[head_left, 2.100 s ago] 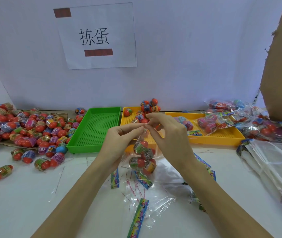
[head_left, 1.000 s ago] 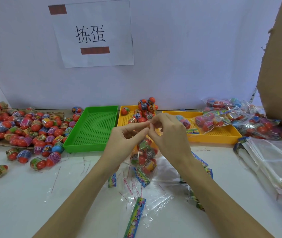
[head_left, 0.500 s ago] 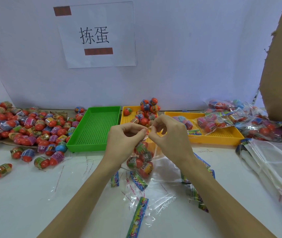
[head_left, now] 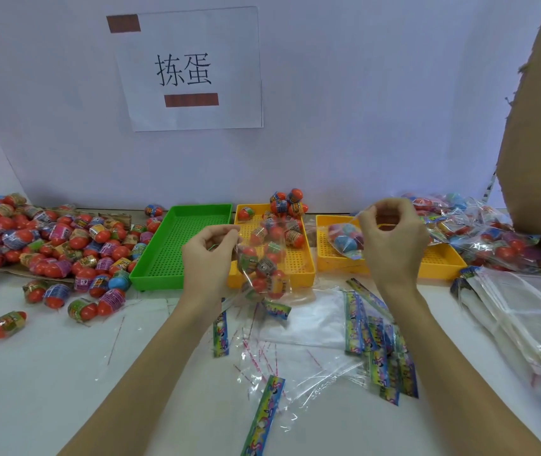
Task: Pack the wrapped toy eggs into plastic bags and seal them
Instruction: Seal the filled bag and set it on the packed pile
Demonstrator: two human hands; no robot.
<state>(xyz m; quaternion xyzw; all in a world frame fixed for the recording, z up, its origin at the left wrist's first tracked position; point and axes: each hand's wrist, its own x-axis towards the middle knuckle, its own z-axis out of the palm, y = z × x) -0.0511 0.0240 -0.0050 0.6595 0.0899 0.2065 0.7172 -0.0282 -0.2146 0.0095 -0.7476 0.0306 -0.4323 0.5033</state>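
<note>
Head view: the left hand (head_left: pixel 208 250) is seen at centre frame with fingers curled, pinching the upper left edge of a clear plastic bag (head_left: pixel 262 268) filled with wrapped toy eggs, which hangs over the front rim of the middle yellow tray (head_left: pixel 305 258). The right hand (head_left: pixel 392 238) is raised at centre right, fingers curled, well apart from the left; a thin clear strip (head_left: pixel 363 212) appears pinched at its fingertips, though this cannot be told for certain. A green tray (head_left: pixel 177 251) is set just left of the yellow one. Loose eggs (head_left: pixel 48 238) are heaped at the left edge. Colourful header cards (head_left: pixel 374 340) and flat bags (head_left: pixel 526 311) are spread at lower right. Bare white table (head_left: pixel 32 373) is left open at lower left.
</note>
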